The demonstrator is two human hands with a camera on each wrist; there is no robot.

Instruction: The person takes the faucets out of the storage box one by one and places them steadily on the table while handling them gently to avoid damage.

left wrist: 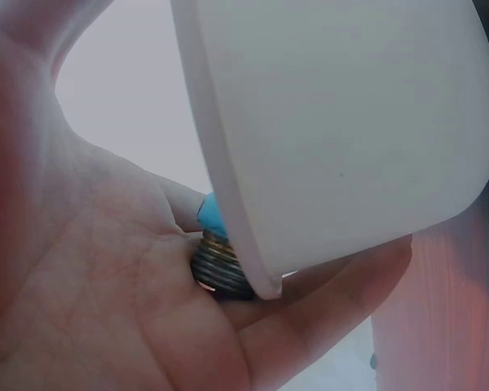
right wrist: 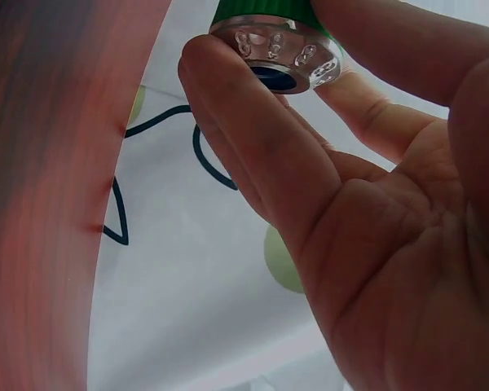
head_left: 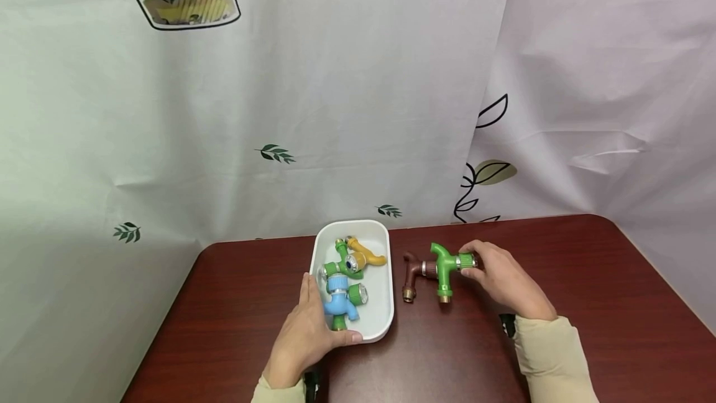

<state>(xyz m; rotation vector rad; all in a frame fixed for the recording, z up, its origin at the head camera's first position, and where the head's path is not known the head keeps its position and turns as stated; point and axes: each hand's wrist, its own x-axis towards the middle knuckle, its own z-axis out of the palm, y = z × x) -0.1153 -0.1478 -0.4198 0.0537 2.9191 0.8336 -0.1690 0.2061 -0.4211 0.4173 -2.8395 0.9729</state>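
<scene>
My right hand (head_left: 506, 278) pinches the ribbed green knob of a green tap (head_left: 443, 271) between thumb and fingers. In the right wrist view, the knob's clear and silver end (right wrist: 279, 50) shows at the fingertips. Just left of that tap, a brown tap (head_left: 411, 272) lies on the table. My left hand (head_left: 304, 331) rests against a white tray (head_left: 386, 322), straight fingers along its left side and thumb at the front rim. Inside are a light blue tap (head_left: 339, 303), a yellow tap (head_left: 369, 256) and green taps (head_left: 341, 266), partly overlapping.
The dark red wooden table (head_left: 235, 316) has rounded far corners. Behind it hangs a pale cloth (head_left: 335, 111) with leaf prints, close to the table's back edge and the tray's far end.
</scene>
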